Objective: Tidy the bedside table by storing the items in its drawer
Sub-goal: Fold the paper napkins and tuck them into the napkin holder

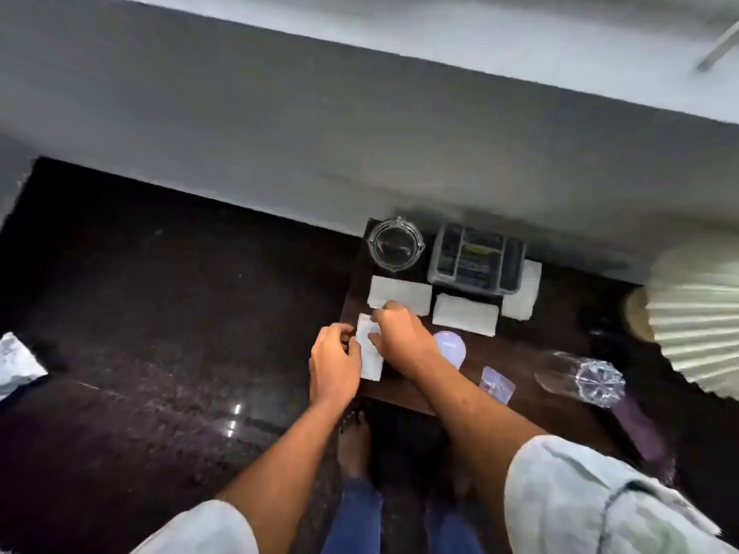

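Head view: we see both hands, left hand [335,361] and right hand [400,333], pinching a white paper slip [370,359] at the bedside table [560,325] front-left corner; glass ashtray [395,243] behind.

Table [532,353]: dark wood, small, against grey wall.
Ashtray [395,245]: clear glass, round, upright, back left corner.
Phone [476,262]: grey, keypad up, back centre, just right of ashtray.
Pads [466,314]: white, flat, in row before ashtray and phone; third partly under phone's right side.
Slip [370,359]: white paper, at left front edge, pinched from both sides.
Disc [451,346]: pale, round, flat, centre.
Sachet [497,384]: small, clear plastic, near front edge.
Bottle [580,377]: clear plastic, ribbed, tilted, right side.
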